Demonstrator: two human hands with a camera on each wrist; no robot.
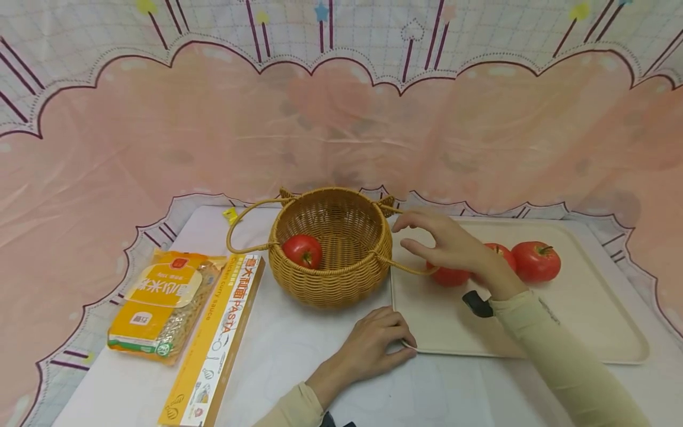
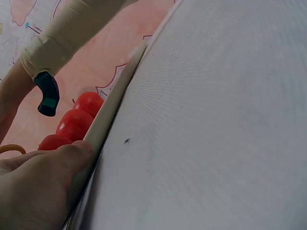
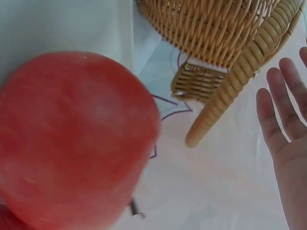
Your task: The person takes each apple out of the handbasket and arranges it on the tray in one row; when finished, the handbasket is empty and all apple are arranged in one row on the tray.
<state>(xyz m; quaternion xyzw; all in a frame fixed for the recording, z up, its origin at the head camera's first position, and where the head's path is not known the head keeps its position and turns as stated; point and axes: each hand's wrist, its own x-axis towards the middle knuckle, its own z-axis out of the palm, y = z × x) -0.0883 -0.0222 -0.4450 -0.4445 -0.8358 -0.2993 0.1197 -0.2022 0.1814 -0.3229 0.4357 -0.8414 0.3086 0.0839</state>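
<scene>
My left hand [image 1: 376, 344] grips the near left corner of the cream tray [image 1: 592, 320]; in the left wrist view the thumb lies on the tray rim [image 2: 108, 112]. Above the tray's left part is my right hand [image 1: 445, 240], its fingers spread and holding nothing, close to the right handle [image 1: 408, 268] of the wicker basket [image 1: 325, 284]. One red apple [image 1: 302, 251] lies inside the basket, at its left. Three more apples sit in a row on the tray: a left one [image 1: 450, 277] partly behind my right hand, a middle one [image 1: 504, 256] and a right one [image 1: 536, 261].
Left of the basket lie a long yellow and white pasta box [image 1: 213, 350] and an orange food packet [image 1: 162, 302]. A small yellow wrapper [image 1: 230, 215] is behind the basket's left handle. A patterned cloth [image 1: 341, 130] hangs behind the white table [image 1: 299, 338].
</scene>
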